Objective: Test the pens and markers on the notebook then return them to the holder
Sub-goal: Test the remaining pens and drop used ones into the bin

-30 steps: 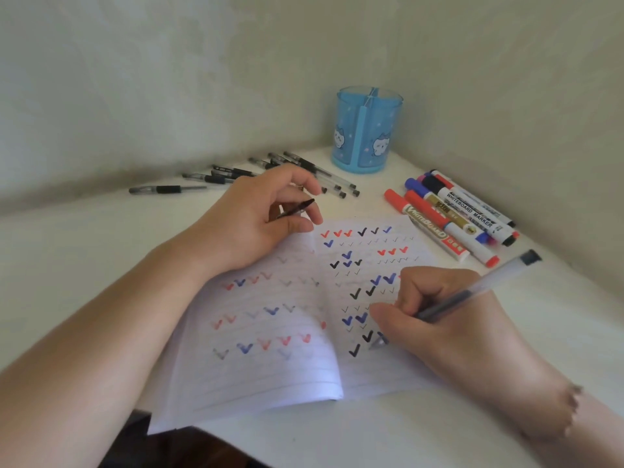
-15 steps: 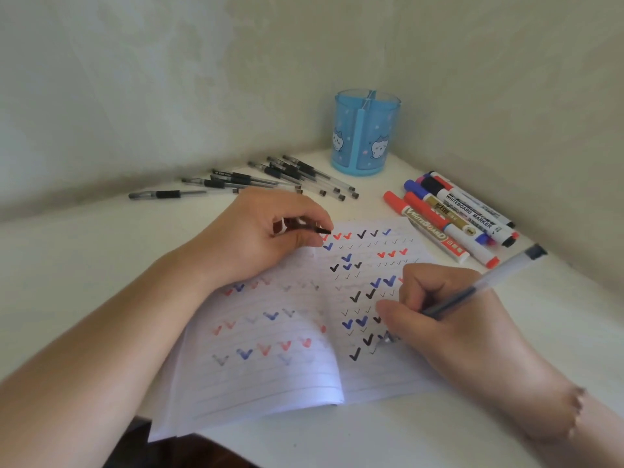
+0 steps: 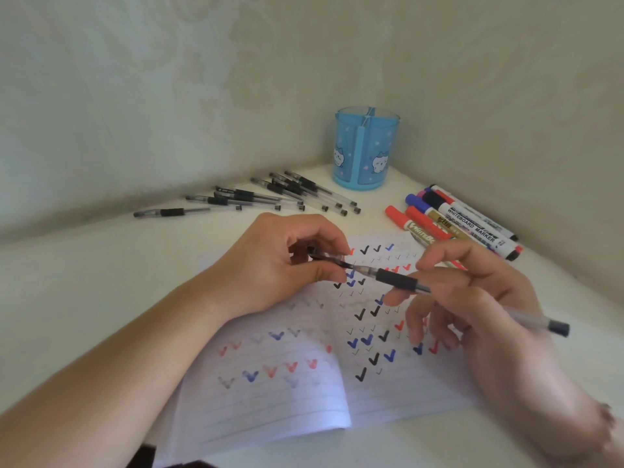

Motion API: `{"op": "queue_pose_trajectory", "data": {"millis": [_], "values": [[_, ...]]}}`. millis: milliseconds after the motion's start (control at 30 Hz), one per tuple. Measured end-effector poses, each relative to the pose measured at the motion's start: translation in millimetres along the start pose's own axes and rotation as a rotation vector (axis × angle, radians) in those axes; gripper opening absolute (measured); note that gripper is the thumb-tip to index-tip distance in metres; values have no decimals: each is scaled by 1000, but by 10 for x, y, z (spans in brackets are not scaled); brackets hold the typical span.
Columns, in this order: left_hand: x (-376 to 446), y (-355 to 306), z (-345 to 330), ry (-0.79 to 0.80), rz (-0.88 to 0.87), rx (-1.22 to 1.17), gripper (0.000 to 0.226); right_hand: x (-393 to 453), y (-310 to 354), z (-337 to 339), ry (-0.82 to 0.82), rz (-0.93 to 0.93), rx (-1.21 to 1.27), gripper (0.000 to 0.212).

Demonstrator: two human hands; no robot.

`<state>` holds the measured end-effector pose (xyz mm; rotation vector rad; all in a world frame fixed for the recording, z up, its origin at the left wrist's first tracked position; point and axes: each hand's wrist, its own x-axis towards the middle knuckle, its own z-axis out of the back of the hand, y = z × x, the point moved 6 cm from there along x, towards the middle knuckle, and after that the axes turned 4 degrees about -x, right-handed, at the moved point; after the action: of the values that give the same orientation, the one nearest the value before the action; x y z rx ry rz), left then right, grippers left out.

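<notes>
An open lined notebook [image 3: 304,400] full of black, blue and red tick marks lies on the white table. Above it my right hand [image 3: 472,298] holds a clear gel pen [image 3: 398,280] by its black grip, tip pointing left. My left hand [image 3: 280,265] pinches the pen's cap [image 3: 324,257], and the pen tip sits at the cap's mouth. The blue translucent holder [image 3: 366,148] stands in the back corner with nothing in it. Several black gel pens [image 3: 270,197] lie left of it. Several whiteboard markers [image 3: 452,221] lie to its right.
Walls meet in a corner just behind the holder. The table's front edge runs below the notebook, with a dark patch [image 3: 145,457] under it at lower left. One gel pen [image 3: 175,212] lies apart at the far left.
My right hand lifted the pen off the page and turned its tip left toward my left hand. The left hand brought the cap up to meet the tip.
</notes>
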<state>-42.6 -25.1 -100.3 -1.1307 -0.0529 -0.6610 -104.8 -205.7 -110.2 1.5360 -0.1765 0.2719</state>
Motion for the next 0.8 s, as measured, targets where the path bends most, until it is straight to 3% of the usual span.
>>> {"op": "queue_pose_trajectory", "data": {"millis": [367,800], "values": [[-56,-43,-106,84,9,-190,29,2,73,-1,-30,-9,-26,12],[-100,-72,-228,126,40,-295,22,-12,77,2,-56,37,-156,10]]}}
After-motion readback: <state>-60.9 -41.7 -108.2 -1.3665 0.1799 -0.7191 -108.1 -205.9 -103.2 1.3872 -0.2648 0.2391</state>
